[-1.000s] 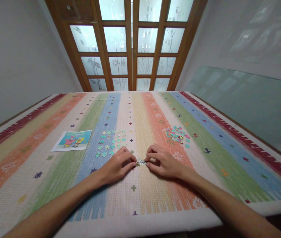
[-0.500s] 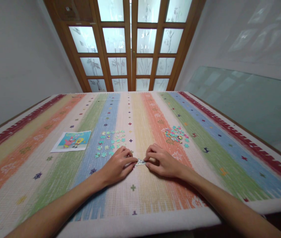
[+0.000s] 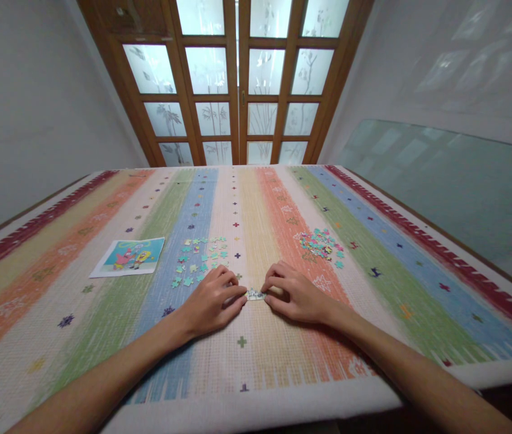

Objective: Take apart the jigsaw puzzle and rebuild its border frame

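Between my hands, low over the striped cloth, is a short strip of joined jigsaw puzzle pieces (image 3: 256, 295), pale with dark marks. My left hand (image 3: 216, 301) pinches its left end between thumb and fingers. At the right end, my right hand (image 3: 294, 293) pinches it in the same way. Fingertips hide both ends of the strip. Beyond my left hand, loose turquoise puzzle pieces (image 3: 193, 267) lie spread out in rough rows. Past my right hand sits a heap of mixed-colour puzzle pieces (image 3: 321, 244).
A printed cartoon picture (image 3: 128, 258) lies flat on the left. The striped tablecloth (image 3: 220, 374) covers the table up to its near edge. Beyond the table stand wooden doors (image 3: 238, 84) with frosted panes. A glass sheet (image 3: 455, 181) leans along the right wall.
My left hand has shifted very slightly left, and a little more of the strip shows between my fingers. Both hands keep their pinch.
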`<state>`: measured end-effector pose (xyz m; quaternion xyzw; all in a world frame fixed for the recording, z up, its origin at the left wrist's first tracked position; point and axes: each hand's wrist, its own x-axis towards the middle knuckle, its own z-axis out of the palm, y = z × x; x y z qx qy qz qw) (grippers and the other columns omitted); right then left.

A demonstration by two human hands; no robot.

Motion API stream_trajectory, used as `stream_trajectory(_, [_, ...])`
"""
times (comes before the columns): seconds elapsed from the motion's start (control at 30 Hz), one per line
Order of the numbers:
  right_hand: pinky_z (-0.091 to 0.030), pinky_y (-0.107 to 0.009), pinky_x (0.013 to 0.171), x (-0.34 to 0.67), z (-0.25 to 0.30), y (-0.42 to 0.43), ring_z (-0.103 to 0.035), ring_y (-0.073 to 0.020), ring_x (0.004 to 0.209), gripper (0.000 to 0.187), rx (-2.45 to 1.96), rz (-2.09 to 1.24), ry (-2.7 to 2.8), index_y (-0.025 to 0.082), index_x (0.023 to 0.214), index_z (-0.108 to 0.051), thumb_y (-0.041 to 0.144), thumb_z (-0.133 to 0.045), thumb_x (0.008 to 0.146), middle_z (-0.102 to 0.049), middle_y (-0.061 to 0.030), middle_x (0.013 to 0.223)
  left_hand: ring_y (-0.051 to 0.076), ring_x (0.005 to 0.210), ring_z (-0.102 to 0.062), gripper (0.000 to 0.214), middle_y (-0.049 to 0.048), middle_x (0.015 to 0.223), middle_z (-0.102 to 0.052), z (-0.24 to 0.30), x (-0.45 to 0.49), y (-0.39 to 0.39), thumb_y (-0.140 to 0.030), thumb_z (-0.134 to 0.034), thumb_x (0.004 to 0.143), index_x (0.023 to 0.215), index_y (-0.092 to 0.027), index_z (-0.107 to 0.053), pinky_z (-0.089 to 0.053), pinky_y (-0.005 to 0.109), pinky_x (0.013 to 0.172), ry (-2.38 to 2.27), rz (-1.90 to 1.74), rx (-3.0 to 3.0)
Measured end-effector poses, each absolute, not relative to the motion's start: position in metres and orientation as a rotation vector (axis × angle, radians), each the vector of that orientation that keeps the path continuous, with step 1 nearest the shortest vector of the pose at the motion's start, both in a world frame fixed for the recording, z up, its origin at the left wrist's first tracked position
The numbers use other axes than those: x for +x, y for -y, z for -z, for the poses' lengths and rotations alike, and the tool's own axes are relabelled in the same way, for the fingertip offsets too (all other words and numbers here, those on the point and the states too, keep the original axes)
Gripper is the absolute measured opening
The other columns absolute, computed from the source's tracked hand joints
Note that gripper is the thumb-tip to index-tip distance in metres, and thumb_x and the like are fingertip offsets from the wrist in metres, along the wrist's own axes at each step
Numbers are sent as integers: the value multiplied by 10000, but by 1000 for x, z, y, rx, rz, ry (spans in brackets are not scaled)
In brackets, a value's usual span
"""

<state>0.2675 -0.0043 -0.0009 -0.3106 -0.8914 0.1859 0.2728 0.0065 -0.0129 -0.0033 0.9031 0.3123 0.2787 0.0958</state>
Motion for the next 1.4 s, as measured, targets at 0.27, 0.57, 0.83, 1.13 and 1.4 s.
stream_trajectory(0.27, [-477, -379, 841, 266, 1, 6, -575, -223, 928, 124, -836, -517, 2403, 176, 988, -684, 168, -587, 911, -624, -86, 969, 216, 891, -521, 177, 65, 893, -645, 4, 8, 14, -241, -592, 1007, 1038, -195, -760, -461, 359, 802, -894, -855, 2717])
stream_trajectory(0.57, [-486, -385, 837, 264, 2, 7, -577, -219, 944, 241, -746, -473, 2460, 214, 1127, -754, 198, -584, 957, -613, -94, 1009, 217, 898, -524, 203, 60, 879, -638, 6, 12, 17, -286, -576, 1026, 1007, -196, -756, -464, 356, 802, -949, -858, 2699])
stream_trajectory(0.83, [-501, -394, 852, 263, 0, 8, -581, -224, 973, 264, -763, -486, 2491, 215, 1162, -757, 193, -568, 979, -633, -106, 1027, 222, 850, -535, 259, 70, 869, -658, -4, -8, -7, -328, -525, 1030, 1031, -177, -736, -474, 382, 815, -1112, -927, 2738])
stream_trajectory(1.13, [-500, -391, 838, 264, 2, 7, -587, -226, 966, 268, -764, -516, 2490, 211, 1160, -767, 193, -574, 974, -642, -114, 1029, 281, 926, -535, 307, 87, 911, -619, -4, -76, -58, -379, -536, 932, 1010, -189, -764, -476, 437, 903, -1747, -759, 2586])
stream_trajectory(1.4, [-508, -386, 832, 264, 2, 8, -591, -221, 954, 250, -768, -533, 2480, 224, 1153, -766, 183, -606, 965, -648, -111, 1030, 275, 904, -552, 308, 81, 867, -616, -2, -85, -64, -424, -566, 919, 952, -193, -767, -467, 448, 904, -1687, -755, 2476])
